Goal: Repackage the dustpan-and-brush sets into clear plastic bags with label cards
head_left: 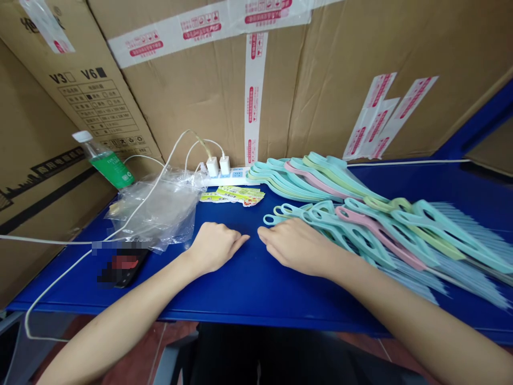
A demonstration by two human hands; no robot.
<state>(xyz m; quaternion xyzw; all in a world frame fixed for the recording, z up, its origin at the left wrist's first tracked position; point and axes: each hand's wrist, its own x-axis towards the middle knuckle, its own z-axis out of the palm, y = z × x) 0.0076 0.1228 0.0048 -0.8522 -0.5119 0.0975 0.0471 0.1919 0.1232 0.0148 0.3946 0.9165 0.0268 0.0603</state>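
Brushes (385,235): found heaped over the right half of the blue desk (248,294), and so reached last in going rightward. Began at far left with a green-labelled bottle (110,168), set near the cardboard (320,91), perhaps to keep a spill from the goods. Nearer, saw clear plastic bags (160,206) piled flat with a white cable (48,240) trailing over, and at their near edge a dark object (134,270), partly masked and hard to name. Then met the left hand (216,246), curled loosely with the thumb pointing right; saw nothing in it, though could not check the hidden palm. Beyond it, at the far side, noted small yellow-green labels (236,193) before a power strip (236,179), probably pushed back against the cardboard to free the near side. Farther right, found the right hand (296,246) folded likewise, with no object visible, just beside the nearest handle loops; could not tell whether touching. Saw two overlapping rows from there, looped handle ends to the left, and bristles to the right in the near row, likely stacked alike to nest and to turn handles toward the hands.
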